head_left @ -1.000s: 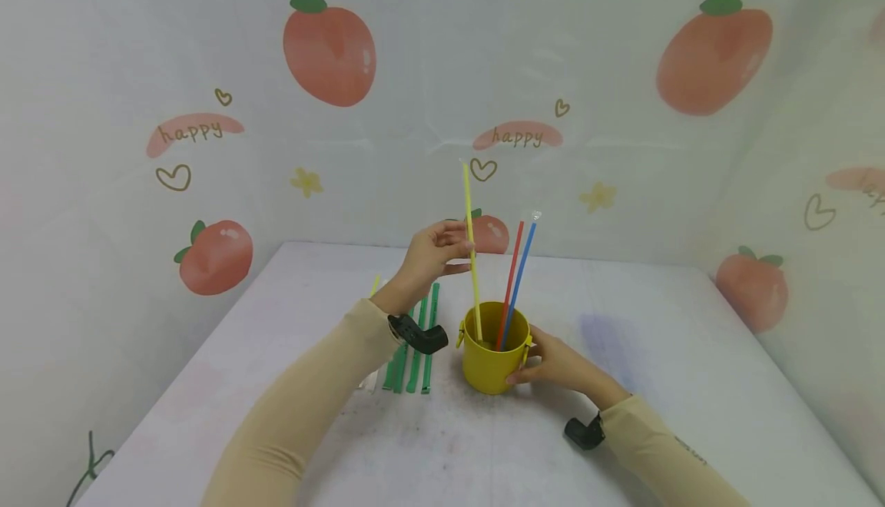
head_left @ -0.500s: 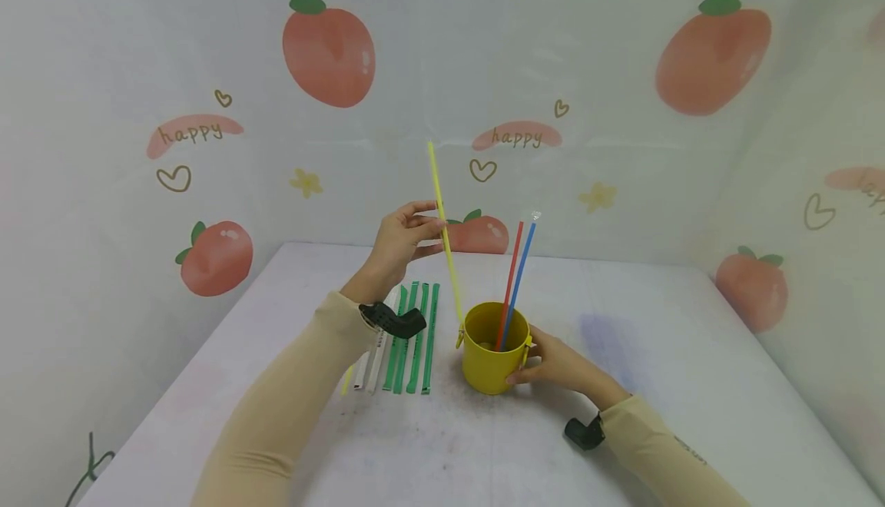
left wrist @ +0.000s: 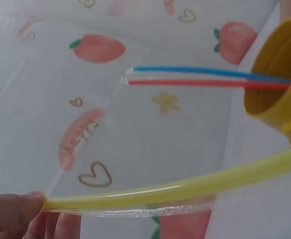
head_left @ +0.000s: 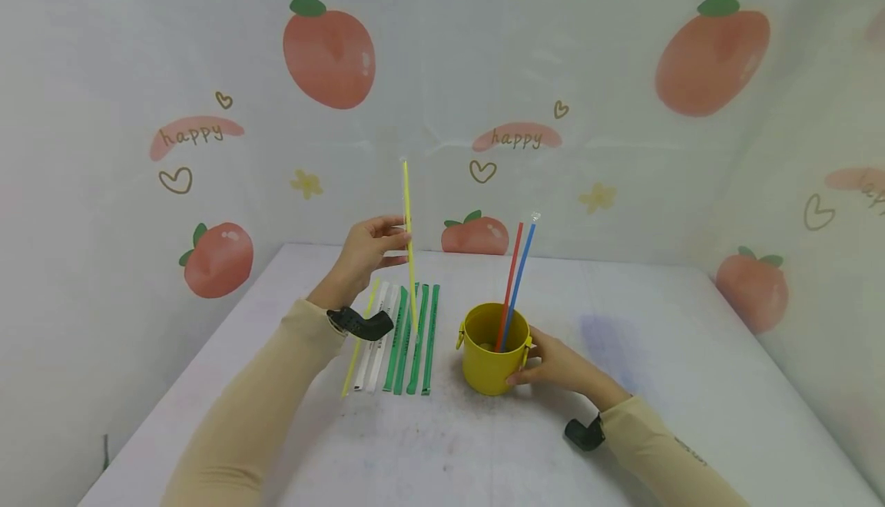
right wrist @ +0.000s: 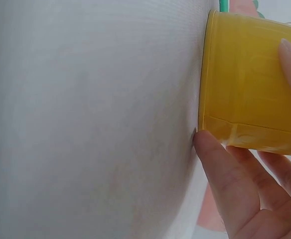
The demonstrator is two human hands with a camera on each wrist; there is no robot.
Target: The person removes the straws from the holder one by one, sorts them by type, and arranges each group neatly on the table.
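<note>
My left hand point(head_left: 362, 253) pinches a yellow straw point(head_left: 409, 207) in a clear wrapper between thumb and fingertips. The straw stands nearly upright above the row of wrapped straws; in the left wrist view, the same yellow straw point(left wrist: 185, 190) stretches right from the fingertips. To its right, a small yellow bucket point(head_left: 489, 372) stands upright on the table. Inside it lean a red straw point(head_left: 510, 284) and a blue straw point(head_left: 522, 280). My right hand point(head_left: 560, 365) holds the bucket's right side, the thumb and fingers spread around the yellow wall point(right wrist: 255, 79).
Left of the bucket, several green-wrapped straws point(head_left: 430, 338) lie side by side on the white table point(head_left: 470, 461). White-wrapped straws point(head_left: 377, 353) and another yellow straw point(head_left: 351, 369) lie at the row's left. A fruit-patterned cloth point(head_left: 429, 61) hangs behind the table.
My left hand has moved left with the yellow straw, lifting its lower end out of the bucket and over the row of straws. My right hand and the bucket have stayed put.
</note>
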